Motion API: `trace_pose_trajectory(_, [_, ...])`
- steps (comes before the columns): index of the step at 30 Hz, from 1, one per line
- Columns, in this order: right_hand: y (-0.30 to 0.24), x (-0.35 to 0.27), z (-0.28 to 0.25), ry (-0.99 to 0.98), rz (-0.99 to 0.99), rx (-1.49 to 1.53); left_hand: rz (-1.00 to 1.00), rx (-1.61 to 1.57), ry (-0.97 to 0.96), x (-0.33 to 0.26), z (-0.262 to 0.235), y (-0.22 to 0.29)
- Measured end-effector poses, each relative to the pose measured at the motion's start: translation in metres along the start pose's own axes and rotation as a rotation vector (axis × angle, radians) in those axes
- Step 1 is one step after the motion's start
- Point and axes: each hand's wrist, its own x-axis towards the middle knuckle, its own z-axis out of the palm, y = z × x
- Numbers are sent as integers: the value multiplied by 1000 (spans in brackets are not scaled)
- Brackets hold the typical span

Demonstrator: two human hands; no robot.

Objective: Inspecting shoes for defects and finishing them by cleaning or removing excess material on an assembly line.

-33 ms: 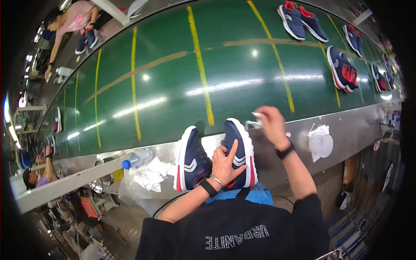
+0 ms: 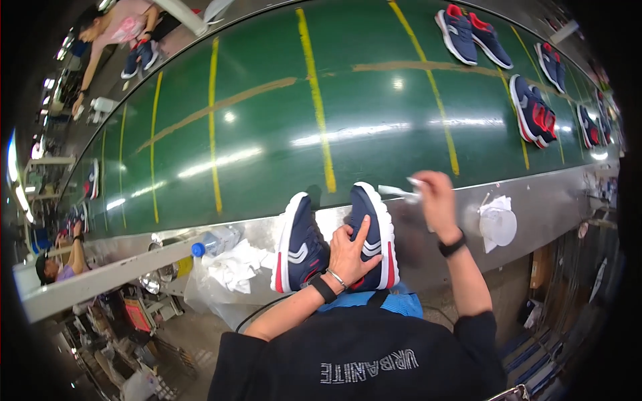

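Two navy sneakers with white soles and red heel accents stand side by side at the metal ledge in front of me, toes pointing away. My left hand (image 2: pixel 349 255) grips the right sneaker (image 2: pixel 364 208), its index finger stretched along the upper and its thumb near the heel. The left sneaker (image 2: pixel 302 244) stands just beside it, close to my left wrist. Off to the right of the toes, my right hand (image 2: pixel 438 206) is raised, fingers closed on a thin white wipe (image 2: pixel 400 193). Motion blurs that hand slightly.
Beyond the ledge runs a green conveyor belt (image 2: pixel 267 154) with yellow stripes; several sneakers (image 2: pixel 533 113) sit on its right part. A bottle (image 2: pixel 219 242) and crumpled white cloths (image 2: pixel 237 267) lie left, a round white container (image 2: pixel 498 227) right. A co-worker (image 2: pixel 124 30) handles sneakers across the belt.
My right hand has moved to the right and slightly nearer, carrying the white wipe away from the sneaker. The left hand keeps its grip on the sneaker.
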Motion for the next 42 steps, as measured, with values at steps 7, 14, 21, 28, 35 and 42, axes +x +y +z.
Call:
trace_pose_trajectory(7, [46, -81, -79, 154, 211, -345, -49, -41, -9, -18, 0, -6])
trace_pose_trajectory(14, [23, -118, -48, -18, 65, -650, 12, -105, -13, -52, -20, -7])
trace_pose_trajectory(21, [-7, -130, 10, -286, 472, 372, -265, -237, 427, -87, -89, -75])
trace_pose_trajectory(28, [-34, -130, 53, -396, 498, 545, -489, -373, -59, -79, -65, -138])
trace_pose_trajectory(35, [-26, -116, 43, -262, 661, 831, -446, -755, 120, -57, -71, -124])
trace_pose_trajectory(42, [-30, -112, 48, -236, 642, 836, -566, -1004, 171, -54, -77, -120])
